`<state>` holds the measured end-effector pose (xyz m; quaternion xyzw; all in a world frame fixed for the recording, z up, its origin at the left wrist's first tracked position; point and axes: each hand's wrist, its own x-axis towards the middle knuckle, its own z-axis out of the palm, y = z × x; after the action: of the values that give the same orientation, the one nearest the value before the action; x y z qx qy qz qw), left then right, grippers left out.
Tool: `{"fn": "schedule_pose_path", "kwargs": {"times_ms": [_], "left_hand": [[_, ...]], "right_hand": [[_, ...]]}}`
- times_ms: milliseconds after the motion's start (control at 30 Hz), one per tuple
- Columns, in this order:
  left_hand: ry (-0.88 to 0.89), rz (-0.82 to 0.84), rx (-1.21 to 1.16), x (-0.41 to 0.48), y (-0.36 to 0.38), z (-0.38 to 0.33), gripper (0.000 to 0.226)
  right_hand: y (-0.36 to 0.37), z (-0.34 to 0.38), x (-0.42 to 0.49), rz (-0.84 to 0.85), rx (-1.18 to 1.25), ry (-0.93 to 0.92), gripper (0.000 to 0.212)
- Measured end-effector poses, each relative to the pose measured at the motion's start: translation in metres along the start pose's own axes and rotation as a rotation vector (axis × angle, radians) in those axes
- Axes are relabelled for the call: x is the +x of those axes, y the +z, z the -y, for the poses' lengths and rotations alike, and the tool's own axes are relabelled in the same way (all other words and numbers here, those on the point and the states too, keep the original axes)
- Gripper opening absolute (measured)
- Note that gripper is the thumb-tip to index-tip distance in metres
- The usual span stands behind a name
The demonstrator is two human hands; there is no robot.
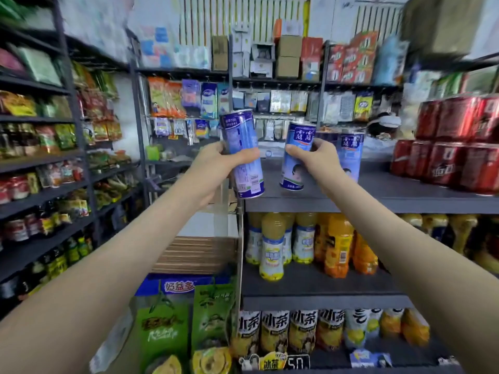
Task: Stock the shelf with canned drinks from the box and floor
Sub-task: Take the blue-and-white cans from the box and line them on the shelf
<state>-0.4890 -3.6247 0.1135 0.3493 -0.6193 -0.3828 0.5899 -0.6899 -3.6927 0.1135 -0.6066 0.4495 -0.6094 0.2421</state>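
My left hand (pixel 220 163) grips a tall blue can (pixel 243 147), tilted, just left of the grey shelf's (pixel 378 190) front corner. In my right hand (pixel 318 157) is a second blue can (pixel 295 155) with a face printed on it, held just above the shelf surface. Right behind that hand another blue can (pixel 349 155) stands upright on the same shelf, with a dark can top beside it. Both arms reach forward from the bottom of the view.
Stacked red cans (pixel 456 147) fill the right end of the shelf. Yellow and orange drink bottles (pixel 305 241) stand on the shelf below, tea bottles (pixel 302 330) lower down. Flattened cardboard (pixel 197 252) and green packs (pixel 186 319) sit at the left. Snack racks line the left wall.
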Motion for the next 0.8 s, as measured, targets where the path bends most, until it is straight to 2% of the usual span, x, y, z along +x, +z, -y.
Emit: {"fn": "schedule_pose_path", "kwargs": {"times_ms": [267,333,400,433,500,600,667,733,800], "left_hand": [[-0.013,-0.074,0.017,0.059,0.003,0.034,0.018],[-0.011,-0.088,0.011,0.068,0.006,0.042,0.017],[-0.019,-0.094,0.000,0.077,0.008,0.049,0.017],[-0.027,-0.094,-0.001,0.082,0.008,0.052,0.017],[-0.044,-0.092,0.009,0.092,0.006,0.060,0.018],[-0.057,-0.088,0.019,0.104,0.005,0.071,0.019],[-0.065,-0.094,0.003,0.110,0.007,0.077,0.022],[-0.071,-0.103,-0.007,0.116,0.008,0.083,0.027],[-0.071,-0.105,-0.009,0.122,0.009,0.087,0.029]], "right_hand": [[0.028,-0.032,0.046,-0.037,-0.132,0.068,0.034],[0.029,-0.037,0.054,-0.034,-0.154,0.055,0.045],[0.031,-0.041,0.055,0.012,-0.152,0.042,0.074],[0.030,-0.046,0.055,0.029,-0.203,0.004,0.095],[0.029,-0.054,0.051,0.056,-0.541,-0.167,0.126],[0.020,-0.066,0.049,0.053,-1.045,-0.604,0.131],[0.016,-0.060,0.048,0.071,-1.182,-0.744,0.126],[0.014,-0.055,0.048,0.143,-1.102,-0.638,0.124],[0.016,-0.054,0.052,0.162,-0.795,-0.427,0.128]]}}
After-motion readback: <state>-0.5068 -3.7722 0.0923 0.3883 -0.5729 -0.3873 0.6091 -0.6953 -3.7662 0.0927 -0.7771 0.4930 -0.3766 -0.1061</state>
